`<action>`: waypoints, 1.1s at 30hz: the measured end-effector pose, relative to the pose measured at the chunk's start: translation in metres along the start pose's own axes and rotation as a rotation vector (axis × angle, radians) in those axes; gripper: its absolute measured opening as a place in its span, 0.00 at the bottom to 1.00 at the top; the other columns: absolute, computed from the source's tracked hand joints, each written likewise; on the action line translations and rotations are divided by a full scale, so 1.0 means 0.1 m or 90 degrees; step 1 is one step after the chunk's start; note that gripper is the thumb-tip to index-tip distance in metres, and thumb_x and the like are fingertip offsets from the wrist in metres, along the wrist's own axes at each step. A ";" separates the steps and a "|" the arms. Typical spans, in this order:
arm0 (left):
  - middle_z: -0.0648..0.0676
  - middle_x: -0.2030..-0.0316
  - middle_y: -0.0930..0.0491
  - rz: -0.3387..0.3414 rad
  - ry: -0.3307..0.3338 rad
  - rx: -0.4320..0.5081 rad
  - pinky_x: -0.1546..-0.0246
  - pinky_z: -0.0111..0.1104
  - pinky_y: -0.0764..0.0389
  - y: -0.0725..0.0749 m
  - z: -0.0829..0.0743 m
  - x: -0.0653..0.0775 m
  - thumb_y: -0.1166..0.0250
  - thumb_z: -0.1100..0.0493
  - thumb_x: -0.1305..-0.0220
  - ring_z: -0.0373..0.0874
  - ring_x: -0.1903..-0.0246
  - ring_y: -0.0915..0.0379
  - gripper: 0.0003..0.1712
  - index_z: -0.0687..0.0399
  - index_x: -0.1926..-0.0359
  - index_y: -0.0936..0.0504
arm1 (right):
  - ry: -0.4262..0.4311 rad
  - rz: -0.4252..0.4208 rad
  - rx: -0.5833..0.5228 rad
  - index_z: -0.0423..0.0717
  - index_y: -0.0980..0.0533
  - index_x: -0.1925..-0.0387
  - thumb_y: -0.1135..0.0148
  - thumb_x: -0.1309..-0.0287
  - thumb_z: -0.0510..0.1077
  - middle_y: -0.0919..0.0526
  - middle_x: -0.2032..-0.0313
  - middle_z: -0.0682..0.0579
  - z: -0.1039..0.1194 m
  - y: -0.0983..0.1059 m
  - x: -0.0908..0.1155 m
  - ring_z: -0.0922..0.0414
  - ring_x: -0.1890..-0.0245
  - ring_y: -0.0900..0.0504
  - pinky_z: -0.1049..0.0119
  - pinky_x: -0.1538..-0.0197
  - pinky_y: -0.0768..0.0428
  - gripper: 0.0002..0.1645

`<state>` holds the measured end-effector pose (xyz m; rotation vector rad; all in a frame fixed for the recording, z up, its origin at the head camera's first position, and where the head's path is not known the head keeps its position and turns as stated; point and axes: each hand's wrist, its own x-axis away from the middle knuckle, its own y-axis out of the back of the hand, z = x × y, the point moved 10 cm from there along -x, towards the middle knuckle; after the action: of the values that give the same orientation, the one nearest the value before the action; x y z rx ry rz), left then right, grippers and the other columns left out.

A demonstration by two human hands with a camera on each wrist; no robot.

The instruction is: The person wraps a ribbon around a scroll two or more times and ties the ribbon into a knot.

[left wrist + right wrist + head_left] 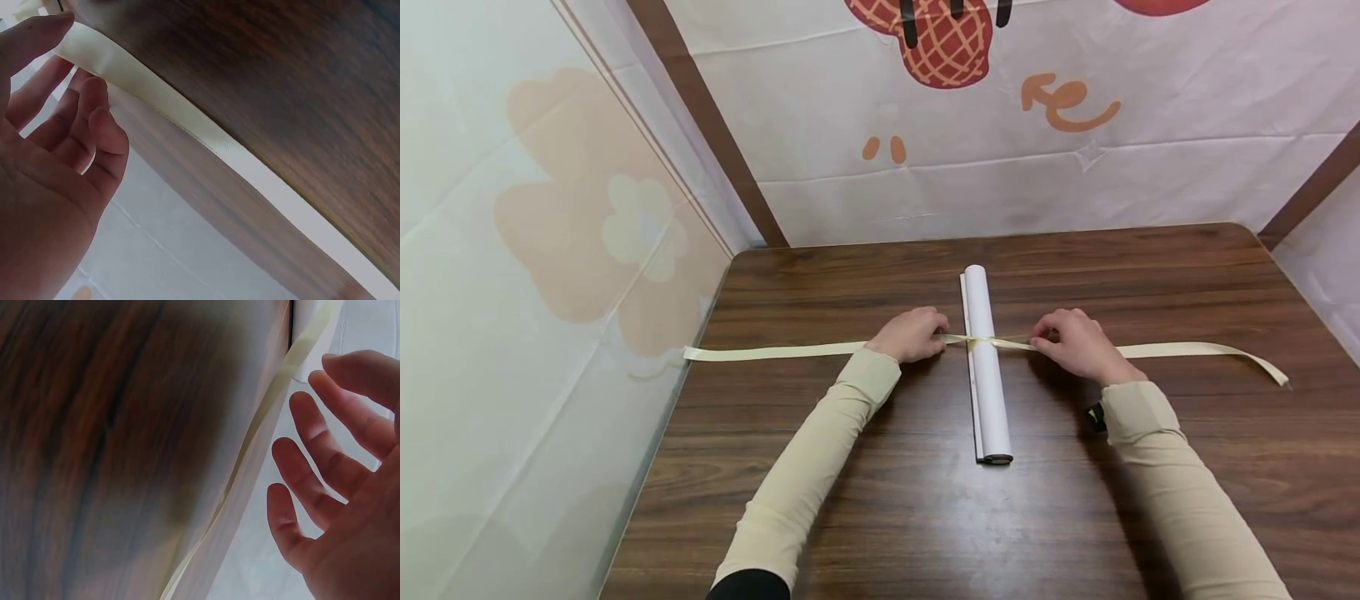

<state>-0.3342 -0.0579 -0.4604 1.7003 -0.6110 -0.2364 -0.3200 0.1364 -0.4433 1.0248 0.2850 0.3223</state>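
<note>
A white rolled-up sheet [988,392], dark at its near end, lies lengthwise on the table. Around its middle passes a cream ribbon [782,352], crossed on top, with tails stretching out to both sides. Left of the roll, my left hand [912,335] pinches the ribbon between thumb and index finger; the ribbon [181,115] trails away from that grip in the left wrist view. My right hand [1078,343] is on the other side, close to the ribbon. Its fingers look spread and loosely bent in the right wrist view, beside the ribbon [265,409] without gripping it.
The brown wood-grain table [880,533] extends around the roll. Printed white cloth [820,108] hangs behind it, and a flower-patterned cloth [572,333] hangs along the left edge. The right ribbon tail ends in a curl near the table's right side.
</note>
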 end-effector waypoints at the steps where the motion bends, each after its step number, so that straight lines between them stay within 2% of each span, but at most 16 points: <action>1: 0.52 0.55 0.21 0.000 -0.001 -0.003 0.51 0.37 0.24 -0.01 0.00 0.01 0.38 0.56 0.37 0.44 0.57 0.25 0.14 0.51 0.51 0.18 | 0.001 0.002 0.001 0.42 0.18 0.65 0.38 0.41 0.43 0.16 0.63 0.42 0.02 -0.02 0.01 0.42 0.55 0.24 0.42 0.52 0.29 0.09; 11: 0.50 0.62 0.21 -0.003 0.004 -0.018 0.59 0.36 0.24 -0.06 0.00 0.02 0.40 0.57 0.36 0.42 0.64 0.28 0.09 0.50 0.56 0.18 | 0.021 0.018 -0.002 0.44 0.19 0.65 0.37 0.42 0.42 0.15 0.66 0.47 0.15 -0.16 0.01 0.46 0.59 0.22 0.47 0.56 0.27 0.06; 18: 0.53 0.62 0.19 -0.020 0.009 0.018 0.59 0.36 0.22 -0.03 -0.01 0.03 0.44 0.62 0.36 0.43 0.64 0.26 0.10 0.55 0.58 0.17 | 0.047 0.026 -0.017 0.41 0.19 0.65 0.38 0.43 0.39 0.14 0.67 0.46 0.22 -0.20 0.00 0.49 0.63 0.19 0.51 0.55 0.25 0.06; 23: 0.52 0.68 0.21 -0.033 0.029 0.052 0.64 0.33 0.24 -0.01 -0.02 -0.04 0.46 0.61 0.35 0.43 0.68 0.28 0.08 0.56 0.64 0.19 | 0.047 0.049 -0.026 0.40 0.19 0.64 0.38 0.42 0.40 0.15 0.67 0.46 0.17 -0.22 -0.05 0.50 0.64 0.19 0.51 0.56 0.24 0.07; 28: 0.50 0.72 0.25 -0.050 0.035 0.143 0.67 0.28 0.29 0.01 -0.03 -0.11 0.46 0.60 0.35 0.40 0.71 0.31 0.08 0.55 0.67 0.21 | 0.040 0.069 -0.036 0.41 0.19 0.63 0.38 0.41 0.41 0.16 0.66 0.47 0.12 -0.25 -0.11 0.52 0.65 0.20 0.54 0.57 0.24 0.08; 30: 0.50 0.73 0.24 -0.050 0.046 0.218 0.69 0.27 0.28 0.01 -0.03 -0.13 0.45 0.60 0.35 0.39 0.73 0.29 0.07 0.56 0.65 0.21 | 0.039 0.074 -0.038 0.41 0.19 0.62 0.38 0.41 0.41 0.16 0.66 0.47 0.10 -0.26 -0.13 0.53 0.64 0.20 0.54 0.57 0.24 0.08; 33: 0.52 0.72 0.21 -0.034 0.062 0.362 0.71 0.27 0.22 -0.01 -0.03 -0.14 0.43 0.61 0.36 0.38 0.76 0.24 0.07 0.58 0.61 0.22 | 0.042 0.084 -0.043 0.40 0.19 0.62 0.38 0.41 0.41 0.16 0.65 0.47 0.07 -0.26 -0.15 0.53 0.64 0.20 0.54 0.57 0.24 0.08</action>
<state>-0.3445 -0.0477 -0.4627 2.2630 -0.5940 -0.0126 -0.3277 0.1127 -0.4608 0.9699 0.2652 0.4826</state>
